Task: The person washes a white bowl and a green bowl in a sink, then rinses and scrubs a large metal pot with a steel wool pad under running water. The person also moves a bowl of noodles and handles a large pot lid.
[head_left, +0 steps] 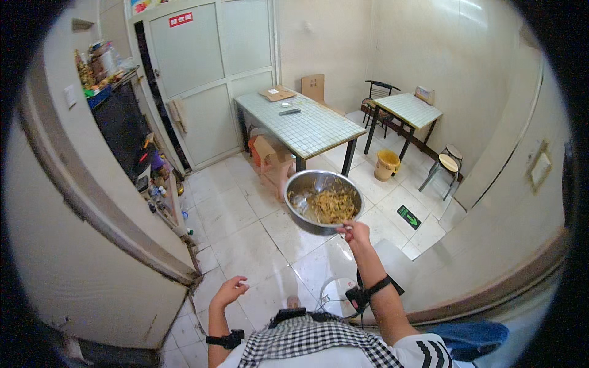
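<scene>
My right hand (354, 232) grips the near rim of a round stainless steel bowl (301, 220), held out in front of me above the tiled floor. Inside lies a heap of shredded yellowish-brown food (335, 206), mostly towards the right side; what food it is I cannot tell. My left hand (230, 290) hangs free at the lower left, fingers loosely bent and apart, touching nothing. Both wrists wear black straps with small devices. A black-and-white checked apron (308, 338) covers my front.
A tiled-top table (317, 126) bears cardboard and a dark remote-like object. Beyond it stand a smaller table (407, 108), a chair (379, 99), a yellow bin (387, 165) and stools (448, 163). Cluttered shelves (158, 184) line the left. Walls edge the doorway on both sides.
</scene>
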Demonstrator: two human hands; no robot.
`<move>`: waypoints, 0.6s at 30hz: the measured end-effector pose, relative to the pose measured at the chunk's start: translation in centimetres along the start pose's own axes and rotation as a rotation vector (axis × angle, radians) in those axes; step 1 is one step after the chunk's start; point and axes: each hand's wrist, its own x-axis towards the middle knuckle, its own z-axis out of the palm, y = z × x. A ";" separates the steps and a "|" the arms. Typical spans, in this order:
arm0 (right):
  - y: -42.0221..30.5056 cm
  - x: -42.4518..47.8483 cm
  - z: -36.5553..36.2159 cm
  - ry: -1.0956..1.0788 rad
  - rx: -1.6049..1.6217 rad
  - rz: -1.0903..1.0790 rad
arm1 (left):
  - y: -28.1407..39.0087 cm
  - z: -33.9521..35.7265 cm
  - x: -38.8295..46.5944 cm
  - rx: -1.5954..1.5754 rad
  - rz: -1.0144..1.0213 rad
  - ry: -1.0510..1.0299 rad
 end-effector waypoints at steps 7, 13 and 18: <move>-3.3 17.9 11.4 0.124 0.151 -0.038 | 5.7 -5.9 16.0 -0.112 0.067 -0.135; -4.1 32.7 15.9 0.317 0.265 -0.078 | 8.8 -7.0 28.8 -0.129 0.098 -0.299; -0.8 41.4 22.3 0.262 0.414 0.023 | 8.0 -9.7 41.8 -0.174 0.072 -0.503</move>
